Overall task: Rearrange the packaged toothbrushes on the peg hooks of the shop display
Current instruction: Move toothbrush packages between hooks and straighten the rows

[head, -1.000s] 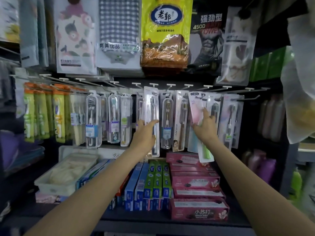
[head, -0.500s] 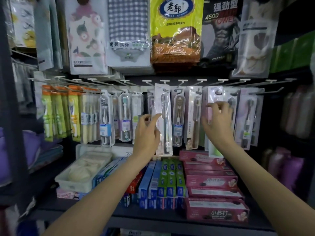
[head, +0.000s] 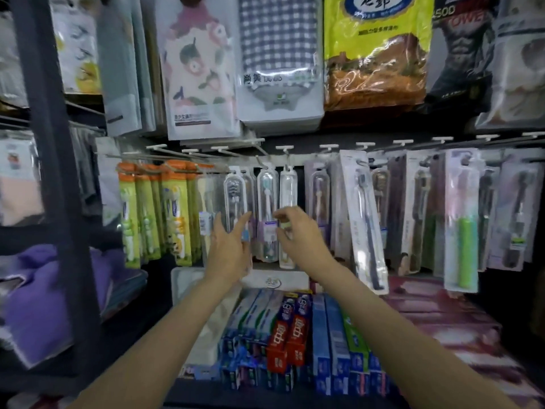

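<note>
- The clear toothbrush pack [head: 267, 214] hung upright between both hands.
- Left hand [head: 228, 249], fingers spread, lay just left; right hand [head: 298, 234], loosely curled and empty, nearer.

We find the peg row packed: clear toothbrush cases [head: 236, 208] hang pack against pack, leaving only slits between them. Hanging towel packs [head: 280, 63] close off the space above the hooks, and toothpaste boxes [head: 292, 329] crowd the shelf below. A dark upright post [head: 56, 172] blocks the left.
</note>
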Available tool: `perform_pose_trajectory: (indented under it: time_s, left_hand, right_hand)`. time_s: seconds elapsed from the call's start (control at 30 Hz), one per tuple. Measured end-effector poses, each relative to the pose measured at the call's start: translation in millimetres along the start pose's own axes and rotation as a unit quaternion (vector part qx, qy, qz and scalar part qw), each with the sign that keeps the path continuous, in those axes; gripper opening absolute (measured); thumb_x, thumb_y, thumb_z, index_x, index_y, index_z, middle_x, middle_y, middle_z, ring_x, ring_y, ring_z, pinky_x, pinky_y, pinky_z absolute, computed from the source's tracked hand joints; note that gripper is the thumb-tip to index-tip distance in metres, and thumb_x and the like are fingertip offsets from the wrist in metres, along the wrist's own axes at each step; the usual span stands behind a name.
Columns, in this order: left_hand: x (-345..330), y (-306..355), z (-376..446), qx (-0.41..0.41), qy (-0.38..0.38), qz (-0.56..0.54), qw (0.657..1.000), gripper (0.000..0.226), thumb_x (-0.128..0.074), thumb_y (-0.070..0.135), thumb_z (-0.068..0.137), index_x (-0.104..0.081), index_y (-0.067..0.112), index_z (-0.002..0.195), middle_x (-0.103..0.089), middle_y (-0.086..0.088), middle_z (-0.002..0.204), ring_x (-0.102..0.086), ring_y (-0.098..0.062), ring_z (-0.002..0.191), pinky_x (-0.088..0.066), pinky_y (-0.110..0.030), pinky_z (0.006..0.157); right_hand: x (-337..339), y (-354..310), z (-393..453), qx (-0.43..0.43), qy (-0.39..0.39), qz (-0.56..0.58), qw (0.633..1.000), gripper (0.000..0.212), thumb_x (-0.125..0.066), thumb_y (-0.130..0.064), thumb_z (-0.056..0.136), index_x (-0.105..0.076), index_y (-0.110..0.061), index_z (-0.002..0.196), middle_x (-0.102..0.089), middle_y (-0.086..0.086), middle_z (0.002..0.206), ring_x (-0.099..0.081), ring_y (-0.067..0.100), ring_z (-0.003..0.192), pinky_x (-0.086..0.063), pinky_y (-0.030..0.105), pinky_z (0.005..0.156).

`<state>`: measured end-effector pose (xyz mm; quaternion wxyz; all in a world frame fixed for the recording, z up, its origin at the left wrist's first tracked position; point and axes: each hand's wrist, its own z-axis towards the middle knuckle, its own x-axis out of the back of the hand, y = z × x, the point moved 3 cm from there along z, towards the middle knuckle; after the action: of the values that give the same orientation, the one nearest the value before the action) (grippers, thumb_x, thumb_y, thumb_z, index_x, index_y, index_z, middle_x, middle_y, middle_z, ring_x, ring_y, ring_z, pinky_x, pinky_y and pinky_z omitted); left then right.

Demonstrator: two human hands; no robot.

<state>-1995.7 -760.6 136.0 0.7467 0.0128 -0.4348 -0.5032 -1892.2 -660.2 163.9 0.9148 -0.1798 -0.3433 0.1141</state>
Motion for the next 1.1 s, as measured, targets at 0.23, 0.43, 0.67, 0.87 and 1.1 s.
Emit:
perform_pose_trajectory:
  time_s: [0.23,0.43,0.67,0.87,1.1]
  left_hand:
    - [-4,-7,46,-0.039,0.041,-0.050,0.997,0.060,-0.042,0.019,0.095,-0.015,0.043,0.143,-0.030,-0.011,0.137,-0.050,-0.025,0.106,-0.039,-0.030,0.069]
    - [0,-17,49,-0.093,0.033,-0.094,0.991,0.061,-0.044,0.012,0.095,-0.020,0.042,0.143,-0.028,-0.008,0.134,-0.046,-0.012,0.099,-0.037,-0.021,0.076]
    - [16,-35,55,-0.124,0.031,0.083,0.988,0.067,-0.047,0.004,0.089,-0.021,0.036,0.141,-0.031,-0.010,0.121,-0.049,-0.028,0.100,-0.044,-0.032,0.078]
    - [20,-44,56,-0.128,0.033,0.150,0.980,0.076,-0.045,-0.005,0.083,-0.018,0.035,0.141,-0.022,-0.016,0.139,-0.044,-0.035,0.114,-0.047,-0.042,0.083]
    - [17,-40,42,-0.137,0.025,0.179,0.974,0.073,-0.039,0.005,0.095,0.003,0.033,0.147,0.005,-0.020,0.154,-0.042,-0.036,0.122,-0.043,-0.040,0.090]
  right_hand:
    - [-80,14,48,-0.159,-0.061,0.147,0.974,0.035,-0.040,-0.002,0.096,-0.041,-0.003,0.130,-0.053,0.009,0.118,-0.049,0.017,0.110,-0.037,0.019,0.087]
    - [-113,16,54,-0.206,-0.077,0.310,0.925,0.051,-0.033,-0.012,0.100,-0.014,-0.015,0.147,-0.033,0.000,0.144,-0.037,0.010,0.125,-0.040,0.017,0.096]
    - [-133,26,64,-0.228,-0.074,0.378,0.894,0.044,-0.048,-0.024,0.094,-0.034,-0.023,0.136,-0.048,-0.007,0.133,-0.045,0.014,0.125,-0.040,0.030,0.102]
    - [-131,19,61,-0.207,0.044,0.271,0.939,0.051,-0.055,-0.010,0.091,-0.033,-0.014,0.137,-0.051,0.004,0.129,-0.049,0.019,0.120,-0.043,0.031,0.097]
    - [-97,30,37,-0.162,0.124,0.231,0.951,0.048,-0.044,-0.007,0.095,-0.034,-0.024,0.138,-0.045,0.003,0.135,-0.051,0.013,0.112,-0.044,0.029,0.095]
